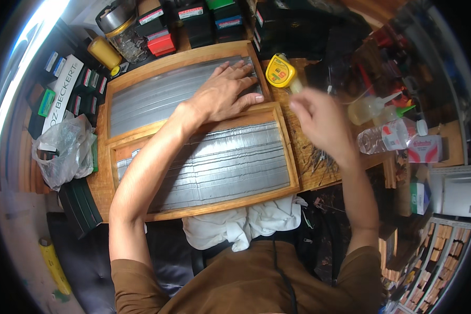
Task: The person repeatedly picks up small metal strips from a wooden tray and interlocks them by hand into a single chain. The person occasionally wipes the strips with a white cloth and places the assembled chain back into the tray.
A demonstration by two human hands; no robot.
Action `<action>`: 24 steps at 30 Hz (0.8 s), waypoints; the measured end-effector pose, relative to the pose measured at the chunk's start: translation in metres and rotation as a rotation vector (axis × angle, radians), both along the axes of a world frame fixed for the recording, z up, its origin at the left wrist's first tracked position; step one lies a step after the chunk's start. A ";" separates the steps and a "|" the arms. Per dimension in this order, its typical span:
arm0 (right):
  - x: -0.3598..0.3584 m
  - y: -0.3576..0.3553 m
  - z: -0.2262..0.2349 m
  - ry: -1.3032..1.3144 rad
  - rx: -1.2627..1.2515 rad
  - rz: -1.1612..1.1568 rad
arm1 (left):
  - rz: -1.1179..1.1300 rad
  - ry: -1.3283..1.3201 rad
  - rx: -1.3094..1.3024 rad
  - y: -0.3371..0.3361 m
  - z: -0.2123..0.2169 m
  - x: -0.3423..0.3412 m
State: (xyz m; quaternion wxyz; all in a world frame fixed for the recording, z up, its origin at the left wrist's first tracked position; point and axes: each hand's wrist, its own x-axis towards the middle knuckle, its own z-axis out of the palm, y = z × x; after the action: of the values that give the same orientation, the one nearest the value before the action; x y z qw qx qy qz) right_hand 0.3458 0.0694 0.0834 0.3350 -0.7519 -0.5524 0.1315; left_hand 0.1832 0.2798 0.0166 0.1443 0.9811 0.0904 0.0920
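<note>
My left hand (226,90) lies open with its fingers spread, on the far wooden-framed tray (108,112), whose inside holds a grey metallic sheet with lengthwise lines (144,107). Nearer me, a second wooden frame (294,167) holds a similar silvery, ridged surface (220,165); my left forearm crosses over it. My right hand (323,124) is in the air over the right part of the wooden table, smeared by motion, its thumb showing. Just beyond it is a yellow rounded case like a tape measure (280,71); a pale piece beside the case reaches toward my fingers. Whether they touch is blurred.
Small dark boxes (193,26), a jar (125,39) and a yellow spool (103,52) line the back. A plastic bag (68,149) sits at the left. On the right are thin needle-like metal pieces (319,162) and a transparent bottle (377,138). White cloth (246,220) lies below the near frame.
</note>
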 end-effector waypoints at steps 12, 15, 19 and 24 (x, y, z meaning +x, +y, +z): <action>-0.023 -0.100 -0.082 -0.021 0.453 -0.177 | 0.029 0.085 0.086 0.012 -0.010 0.000; -0.024 -0.104 -0.088 -0.060 0.493 -0.163 | 0.038 0.075 0.073 0.014 -0.010 0.000; -0.023 -0.104 -0.091 -0.079 0.513 -0.153 | 0.011 0.037 0.036 0.014 -0.003 -0.001; -0.024 -0.103 -0.092 -0.059 0.509 -0.153 | 0.044 0.011 0.026 0.014 -0.005 -0.002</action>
State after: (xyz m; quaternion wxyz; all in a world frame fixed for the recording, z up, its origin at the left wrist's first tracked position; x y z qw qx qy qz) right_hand 0.3221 -0.0338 -0.0089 0.5059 -0.6867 -0.5187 -0.0593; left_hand 0.1809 0.2941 0.0114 0.1290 0.9811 0.1118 0.0907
